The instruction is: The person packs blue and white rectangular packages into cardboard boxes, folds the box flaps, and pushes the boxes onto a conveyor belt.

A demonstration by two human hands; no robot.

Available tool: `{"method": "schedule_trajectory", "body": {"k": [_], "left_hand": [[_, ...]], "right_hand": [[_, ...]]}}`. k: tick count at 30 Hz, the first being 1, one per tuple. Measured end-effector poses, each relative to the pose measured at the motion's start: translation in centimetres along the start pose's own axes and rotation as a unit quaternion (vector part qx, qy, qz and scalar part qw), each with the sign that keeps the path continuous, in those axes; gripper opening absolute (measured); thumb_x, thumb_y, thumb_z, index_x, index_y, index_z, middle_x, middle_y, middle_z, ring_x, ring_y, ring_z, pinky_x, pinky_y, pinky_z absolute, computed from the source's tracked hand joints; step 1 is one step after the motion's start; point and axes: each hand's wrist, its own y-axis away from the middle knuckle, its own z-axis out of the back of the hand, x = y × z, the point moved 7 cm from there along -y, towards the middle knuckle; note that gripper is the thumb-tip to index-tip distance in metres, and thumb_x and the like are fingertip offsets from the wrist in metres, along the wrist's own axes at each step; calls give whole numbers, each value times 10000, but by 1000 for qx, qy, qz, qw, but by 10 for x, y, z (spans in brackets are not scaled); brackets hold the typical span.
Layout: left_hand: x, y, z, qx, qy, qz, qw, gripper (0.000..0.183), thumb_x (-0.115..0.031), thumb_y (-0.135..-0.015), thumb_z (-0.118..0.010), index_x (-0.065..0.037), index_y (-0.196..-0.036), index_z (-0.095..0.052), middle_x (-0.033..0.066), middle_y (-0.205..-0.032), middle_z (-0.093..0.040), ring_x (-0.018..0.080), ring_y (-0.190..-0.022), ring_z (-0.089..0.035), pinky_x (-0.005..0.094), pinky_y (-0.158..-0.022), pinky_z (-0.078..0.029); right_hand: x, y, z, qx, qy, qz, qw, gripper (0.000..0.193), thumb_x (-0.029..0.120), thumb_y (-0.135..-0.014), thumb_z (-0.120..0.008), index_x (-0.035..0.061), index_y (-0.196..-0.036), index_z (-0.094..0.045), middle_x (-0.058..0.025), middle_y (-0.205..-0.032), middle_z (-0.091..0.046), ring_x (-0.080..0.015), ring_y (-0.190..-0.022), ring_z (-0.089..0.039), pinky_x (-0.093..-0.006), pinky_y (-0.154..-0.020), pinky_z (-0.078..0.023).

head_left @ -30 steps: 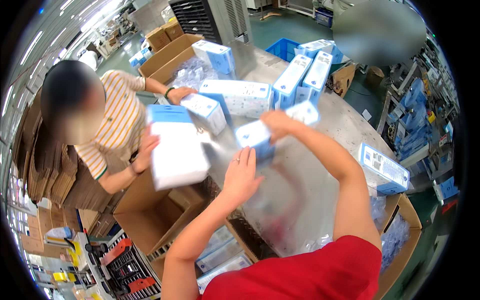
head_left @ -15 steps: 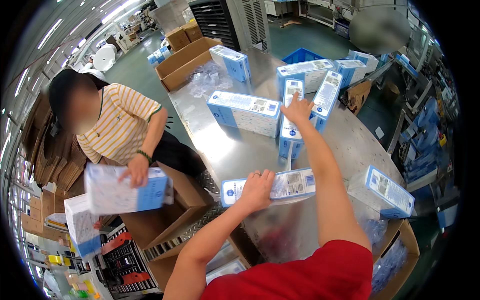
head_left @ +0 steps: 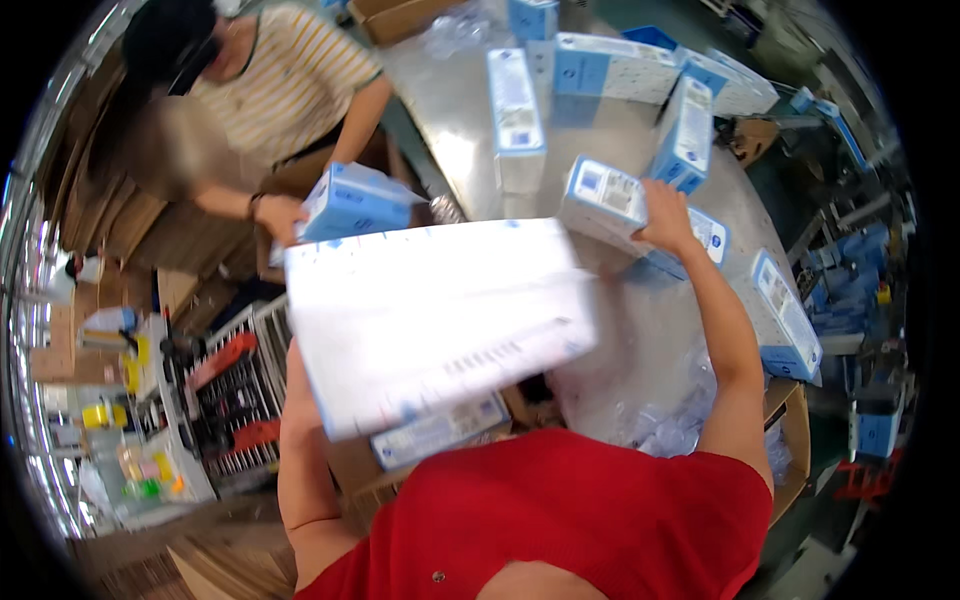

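Observation:
A large white box with blue marks [head_left: 440, 315] is up in front of me, tilted and blurred by motion. My left forearm goes up behind it; my left hand is hidden there, and nothing else bears the box. On the metal table, my right hand [head_left: 664, 217] grips the right end of a blue-and-white box [head_left: 604, 198], fingers bent over its edge. Just right of that hand another blue-and-white box [head_left: 708, 236] lies partly behind my wrist. A co-worker's hand [head_left: 280, 215] at the left holds a blue-and-white box [head_left: 358, 202] above an open carton.
Several blue-and-white boxes stand across the metal table [head_left: 455, 130], among them one at its right edge [head_left: 785, 315]. Below the white box, an open carton holds a box [head_left: 440, 432]. Clear plastic wrapping [head_left: 680, 415] lies near my right elbow, beside a cardboard carton [head_left: 795, 430].
The view has shifted. The box under my left hand has risen from the table toward the left. My right hand now grips a box nearer me. The co-worker's box has moved over the carton.

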Motion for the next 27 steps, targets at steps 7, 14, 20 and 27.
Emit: {"method": "schedule_trajectory", "body": {"k": [7,14,20,27], "left_hand": [[161,61,104,50,-603,-49,794,706,-154,-565,-856,-30,-1158,-493,157,-1105,-569,346,-993,-578,448,-839,-456],[310,41,70,111,-663,-85,735,673,-104,-613,-766,-24,-1208,-462,199,-1173,-536,380,-1140,-491,484,-963,-379],[327,66,89,153,-647,-114,738,682,-91,-740,-592,51,-1356,-337,253,-1399,-350,431,-1241,-408,490,-1002,-364],[174,102,106,136,-652,-160,729,587,-217,-636,-814,16,-1083,-512,207,-1135,-548,384,-1052,-533,430,-909,-432]], "right_hand": [[147,38,85,-104,-143,127,976,842,170,-515,-866,44,-1247,-471,-158,-1158,-556,-368,-1074,-513,-434,-911,-384],[352,132,141,-87,-300,353,882,861,255,-565,-860,-9,-1268,-440,-178,-1183,-542,-351,-1100,-545,-398,-971,-411],[458,150,-53,-38,-109,451,885,761,252,-447,-824,53,-1111,-509,-123,-960,-524,-311,-926,-511,-425,-813,-385],[459,112,-226,190,-76,384,900,812,577,-818,-579,64,-1413,-371,-230,-1284,-473,-396,-1290,-356,-481,-1102,-233]]}}
